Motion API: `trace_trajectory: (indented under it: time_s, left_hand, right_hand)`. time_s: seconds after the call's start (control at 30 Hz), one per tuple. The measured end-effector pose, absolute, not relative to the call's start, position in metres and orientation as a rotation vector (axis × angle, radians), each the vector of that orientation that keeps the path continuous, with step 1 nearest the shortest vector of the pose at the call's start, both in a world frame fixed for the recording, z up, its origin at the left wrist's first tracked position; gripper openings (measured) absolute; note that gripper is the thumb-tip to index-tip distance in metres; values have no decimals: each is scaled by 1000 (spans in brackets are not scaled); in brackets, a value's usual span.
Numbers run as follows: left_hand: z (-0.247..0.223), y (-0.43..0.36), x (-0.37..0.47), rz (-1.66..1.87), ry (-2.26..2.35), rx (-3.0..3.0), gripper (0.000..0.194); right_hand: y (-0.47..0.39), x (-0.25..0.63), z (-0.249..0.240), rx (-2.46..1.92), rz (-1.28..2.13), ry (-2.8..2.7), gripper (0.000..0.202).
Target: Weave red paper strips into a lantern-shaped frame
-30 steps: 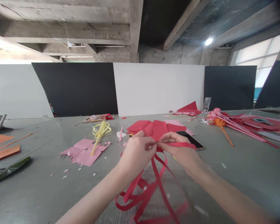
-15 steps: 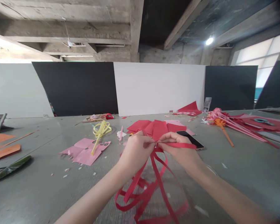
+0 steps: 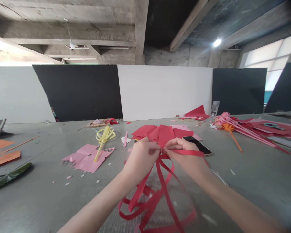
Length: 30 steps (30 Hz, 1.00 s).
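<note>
Both hands meet at the middle of the view, their fingertips pinched together on red paper strips (image 3: 163, 181). My left hand (image 3: 145, 153) is closed on the strips from the left side. From the right, my right hand (image 3: 183, 152) pinches the same spot, and one strip runs back across its fingers. Several strips hang in loops below the fingertips toward the table's near side. Just beyond the hands lie folded red paper sheets (image 3: 166, 134). A phone (image 3: 197, 145) lies by my right hand. What exactly sits between the fingertips is too small to see.
A yellow paper flower (image 3: 105, 136) rests on a cut pink sheet (image 3: 87, 157) at left. Orange paper (image 3: 5, 158) and a green leaf (image 3: 12, 176) lie farther left. Pink flowers (image 3: 224, 119), an orange flower (image 3: 229, 127) and scissors (image 3: 274, 126) are at right. Panels stand behind.
My right hand has shifted very slightly, and more of a pale ring-shaped edge shows beside the right wrist. Both hands keep their pinch on the red strips.
</note>
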<state>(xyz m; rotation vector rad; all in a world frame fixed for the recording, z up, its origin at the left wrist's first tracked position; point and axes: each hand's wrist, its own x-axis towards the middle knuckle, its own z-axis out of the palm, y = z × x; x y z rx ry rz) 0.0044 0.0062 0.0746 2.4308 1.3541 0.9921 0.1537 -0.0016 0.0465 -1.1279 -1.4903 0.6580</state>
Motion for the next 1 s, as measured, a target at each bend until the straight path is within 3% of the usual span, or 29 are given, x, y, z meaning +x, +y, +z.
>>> trace_trajectory:
  time_s: [0.83, 1.0]
  left_hand:
    - [68, 26, -2, 932, 1103, 2200, 17]
    - [64, 23, 2, 1079, 1230, 2243, 15]
  right_hand:
    - [9, 158, 40, -1142, 755, -1481, 7]
    - [11, 158, 38, -1110, 785, -1483, 7]
